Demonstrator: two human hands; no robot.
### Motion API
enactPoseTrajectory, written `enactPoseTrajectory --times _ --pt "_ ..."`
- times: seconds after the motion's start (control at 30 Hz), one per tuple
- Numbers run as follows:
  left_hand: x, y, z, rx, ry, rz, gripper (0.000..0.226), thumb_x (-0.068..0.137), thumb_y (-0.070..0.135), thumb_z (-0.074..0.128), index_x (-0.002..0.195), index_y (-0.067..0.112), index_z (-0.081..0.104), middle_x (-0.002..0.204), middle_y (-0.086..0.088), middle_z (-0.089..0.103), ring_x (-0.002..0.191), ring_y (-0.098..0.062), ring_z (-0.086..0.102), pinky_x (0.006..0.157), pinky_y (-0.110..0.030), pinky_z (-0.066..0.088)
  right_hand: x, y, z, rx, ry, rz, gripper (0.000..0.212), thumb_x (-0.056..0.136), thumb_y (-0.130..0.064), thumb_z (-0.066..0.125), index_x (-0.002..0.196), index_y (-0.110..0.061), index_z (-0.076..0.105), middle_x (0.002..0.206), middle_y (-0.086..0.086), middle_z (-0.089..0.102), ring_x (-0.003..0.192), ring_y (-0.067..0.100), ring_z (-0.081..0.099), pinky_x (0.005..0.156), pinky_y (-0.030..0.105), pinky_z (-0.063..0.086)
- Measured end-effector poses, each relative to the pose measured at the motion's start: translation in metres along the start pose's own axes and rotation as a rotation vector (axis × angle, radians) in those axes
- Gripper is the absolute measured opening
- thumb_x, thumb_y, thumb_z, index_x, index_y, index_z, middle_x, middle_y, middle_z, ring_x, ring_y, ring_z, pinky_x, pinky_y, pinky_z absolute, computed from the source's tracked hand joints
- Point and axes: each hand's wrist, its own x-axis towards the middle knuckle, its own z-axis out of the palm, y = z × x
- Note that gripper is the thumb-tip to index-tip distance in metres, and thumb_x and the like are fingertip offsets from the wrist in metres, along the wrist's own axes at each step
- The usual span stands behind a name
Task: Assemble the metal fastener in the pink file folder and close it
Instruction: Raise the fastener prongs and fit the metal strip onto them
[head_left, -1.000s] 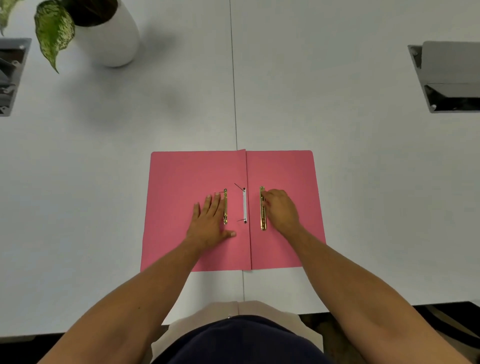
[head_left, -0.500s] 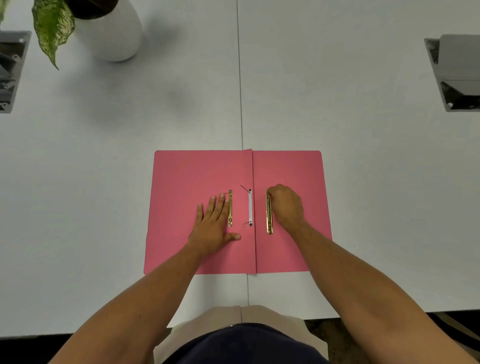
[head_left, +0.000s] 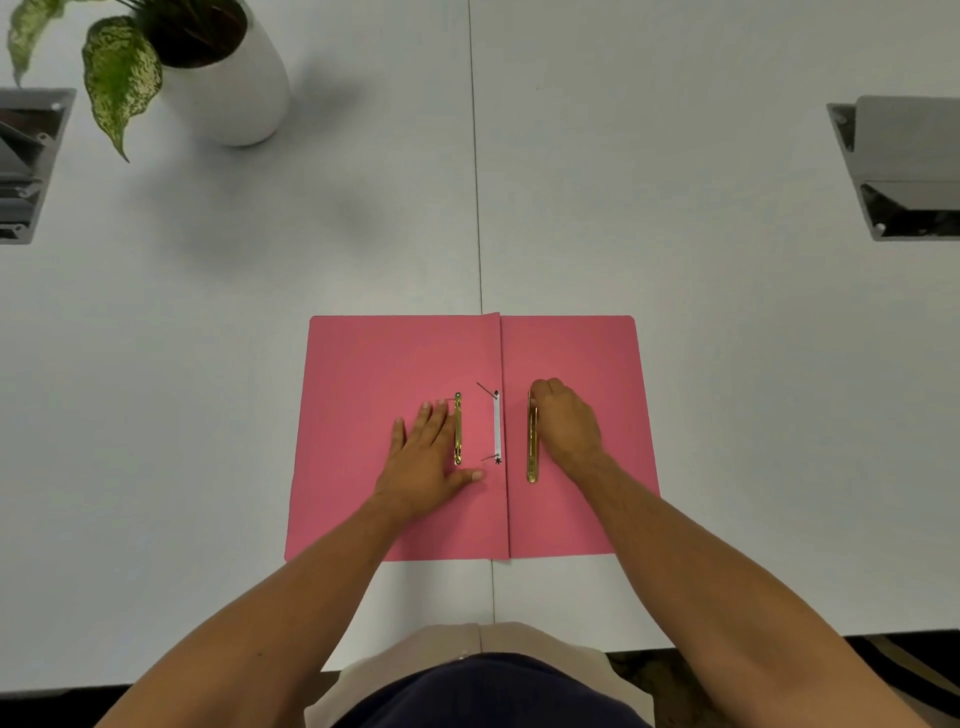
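The pink folder lay open in the middle of the surface, with a white strip by its fold. The left hand pressed flat and spread, holding nothing, beside one brass bar. The right hand curled its fingertips onto the other brass bar; whether it truly gripped, I couldn't tell. Picking up seemed underway; next, it likely needs carrying to the strip's prongs.

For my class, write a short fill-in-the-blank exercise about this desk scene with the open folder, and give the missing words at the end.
1. The open folder is ____ in colour.
2. The left hand lies ____ on the folder's left half.
3. The right hand touches the gold bar on the folder's ____ half.
4. The potted plant stands at the table's far ____ corner.

Missing words: pink; flat; right; left
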Motion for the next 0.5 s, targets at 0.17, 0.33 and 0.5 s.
enactPoseTrajectory --times 0.17,0.33,0.5 --pt "-0.001 0.013 -0.016 -0.13 0.263 0.006 0.083 0.083 0.076 0.024 0.143 0.02 0.04 0.159 -0.003 0.027 0.15 -0.021 0.012 0.121 -0.047 0.005 -0.004 -0.004 -0.007 0.086 0.052 0.032 0.017 0.086 0.004 0.048 0.097 -0.006 0.056 0.094 0.014 0.063 0.075 0.03 0.059 0.061 0.039 0.05" --pt "0.01 0.041 -0.038 -0.247 0.307 0.111 0.059 0.088 0.06 0.049 0.126 0.016 0.06 0.148 -0.006 0.045 0.146 -0.025 0.026 0.118 -0.046 0.022 -0.004 -0.015 -0.017 0.204 0.155 0.025 0.015 0.089 0.001 0.045 0.093 -0.008 0.057 0.085 0.014 0.065 0.069 0.033 0.06 0.058 0.041 0.05" --pt "0.017 0.058 -0.049 -0.293 0.296 0.085 0.041 0.087 0.049 0.059 0.109 0.017 0.071 0.14 -0.005 0.053 0.139 -0.026 0.034 0.115 -0.043 0.026 -0.004 -0.026 -0.027 0.383 0.214 0.018 0.017 0.087 0.002 0.046 0.092 -0.009 0.057 0.084 0.009 0.068 0.073 0.028 0.062 0.06 0.044 0.054"
